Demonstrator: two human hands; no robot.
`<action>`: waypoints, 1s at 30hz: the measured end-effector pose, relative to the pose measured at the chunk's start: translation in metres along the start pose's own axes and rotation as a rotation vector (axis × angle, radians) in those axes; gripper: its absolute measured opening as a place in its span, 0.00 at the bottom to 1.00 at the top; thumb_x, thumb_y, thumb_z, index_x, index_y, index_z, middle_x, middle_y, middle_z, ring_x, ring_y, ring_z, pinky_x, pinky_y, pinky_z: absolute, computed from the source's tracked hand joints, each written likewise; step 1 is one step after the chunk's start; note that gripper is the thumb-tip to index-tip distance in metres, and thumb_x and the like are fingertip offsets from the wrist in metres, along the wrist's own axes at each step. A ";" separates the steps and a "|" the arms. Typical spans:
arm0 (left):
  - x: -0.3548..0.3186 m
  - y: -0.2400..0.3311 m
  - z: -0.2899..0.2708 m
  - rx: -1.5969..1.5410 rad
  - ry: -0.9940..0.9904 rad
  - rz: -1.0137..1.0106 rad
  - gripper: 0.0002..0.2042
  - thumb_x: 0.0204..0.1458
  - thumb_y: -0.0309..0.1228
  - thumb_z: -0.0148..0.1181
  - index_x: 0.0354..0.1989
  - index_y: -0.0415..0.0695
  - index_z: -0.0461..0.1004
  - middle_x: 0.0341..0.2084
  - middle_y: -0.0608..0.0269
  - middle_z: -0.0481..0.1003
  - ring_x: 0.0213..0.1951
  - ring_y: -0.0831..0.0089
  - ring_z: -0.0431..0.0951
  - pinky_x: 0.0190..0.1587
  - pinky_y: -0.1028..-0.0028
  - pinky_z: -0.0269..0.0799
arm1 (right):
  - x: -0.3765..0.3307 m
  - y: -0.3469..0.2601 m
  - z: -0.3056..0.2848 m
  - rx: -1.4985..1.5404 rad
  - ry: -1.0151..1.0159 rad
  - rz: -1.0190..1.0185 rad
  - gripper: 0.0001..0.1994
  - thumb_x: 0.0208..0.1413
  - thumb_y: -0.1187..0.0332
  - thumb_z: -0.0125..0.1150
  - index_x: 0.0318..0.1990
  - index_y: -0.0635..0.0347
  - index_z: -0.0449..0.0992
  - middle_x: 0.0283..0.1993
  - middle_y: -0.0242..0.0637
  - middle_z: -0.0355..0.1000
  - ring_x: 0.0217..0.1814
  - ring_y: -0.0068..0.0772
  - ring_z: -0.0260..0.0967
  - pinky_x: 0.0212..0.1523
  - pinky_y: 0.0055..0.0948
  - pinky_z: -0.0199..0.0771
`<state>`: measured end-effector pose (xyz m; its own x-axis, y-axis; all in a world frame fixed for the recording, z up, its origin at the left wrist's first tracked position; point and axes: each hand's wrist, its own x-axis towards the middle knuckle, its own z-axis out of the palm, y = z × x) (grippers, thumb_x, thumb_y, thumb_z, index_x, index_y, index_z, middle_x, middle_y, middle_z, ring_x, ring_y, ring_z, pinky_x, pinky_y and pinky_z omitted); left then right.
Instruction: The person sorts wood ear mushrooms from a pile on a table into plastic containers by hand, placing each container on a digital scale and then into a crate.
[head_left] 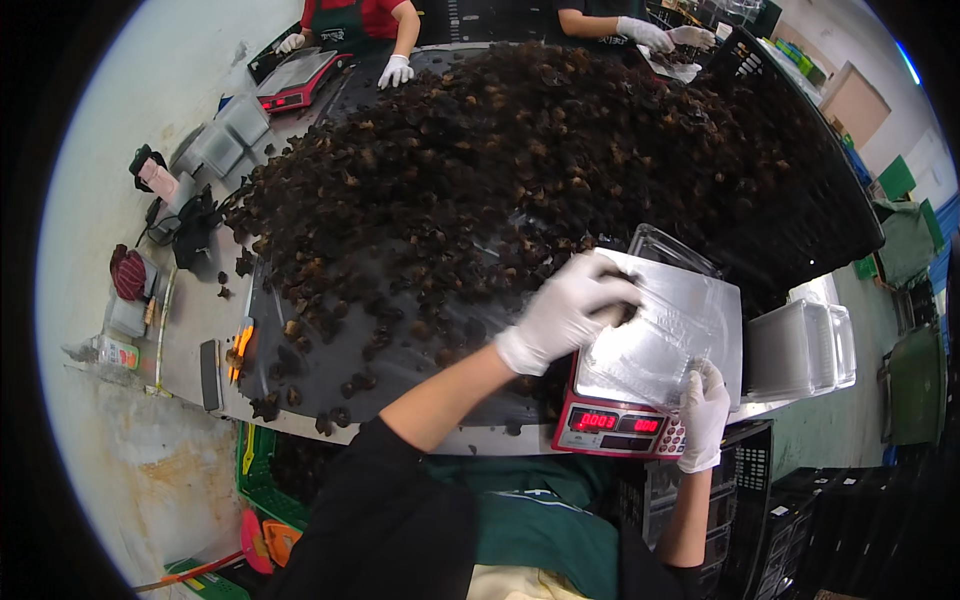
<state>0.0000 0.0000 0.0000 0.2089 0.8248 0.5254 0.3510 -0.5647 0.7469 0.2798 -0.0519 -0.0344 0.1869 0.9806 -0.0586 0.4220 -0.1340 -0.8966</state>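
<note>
My left hand (pixel 580 305), in a white glove, is over the left part of a red scale's shiny metal plate (pixel 655 300). Its fingers are curled around something dark that looks like wood ear mushroom (pixel 625 312). Near the plate's front right corner, my right hand (pixel 704 412), also gloved, pinches the edge of thin clear plastic (pixel 650 375) lying over the plate. The exact shape of that plastic is hard to make out. Red digits glow on the scale's front (pixel 620 425). Behind the plate lies a clear plastic tray (pixel 672 245).
A big heap of dark mushrooms (pixel 480 170) spreads over the table. Clear trays (pixel 800 345) are stacked right of the scale. Orange-handled cutters (pixel 240 348) lie at the left edge. Across the table are two co-workers' gloved hands (pixel 396 71) and another red scale (pixel 300 78). A black crate (pixel 800 180) stands far right.
</note>
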 end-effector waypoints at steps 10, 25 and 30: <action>0.013 -0.015 -0.016 0.207 -0.139 0.233 0.23 0.45 0.44 0.68 0.51 0.52 0.79 0.56 0.50 0.72 0.59 0.52 0.69 0.62 0.54 0.64 | -0.007 -0.026 0.010 0.168 -0.041 -0.013 0.16 0.69 0.65 0.50 0.55 0.69 0.70 0.31 0.32 0.73 0.28 0.18 0.69 0.29 0.19 0.69; -0.102 -0.158 -0.084 0.853 -0.092 -0.081 0.17 0.43 0.36 0.69 0.45 0.55 0.80 0.47 0.61 0.74 0.48 0.56 0.72 0.47 0.61 0.73 | -0.008 -0.010 0.008 -0.158 0.130 -0.303 0.16 0.67 0.65 0.54 0.54 0.67 0.72 0.41 0.29 0.72 0.35 0.15 0.63 0.36 0.18 0.66; -0.082 -0.161 -0.094 0.522 0.131 -0.205 0.08 0.44 0.23 0.64 0.34 0.45 0.79 0.32 0.57 0.76 0.37 0.60 0.77 0.38 0.67 0.75 | -0.014 -0.003 0.005 -0.074 0.057 -0.180 0.17 0.67 0.65 0.55 0.56 0.67 0.71 0.32 0.27 0.71 0.27 0.13 0.60 0.28 0.18 0.64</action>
<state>-0.1595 0.0205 -0.1257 -0.0137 0.8868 0.4620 0.7832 -0.2778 0.5563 0.2711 -0.0640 -0.0332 0.1511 0.9804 0.1263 0.5172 0.0305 -0.8553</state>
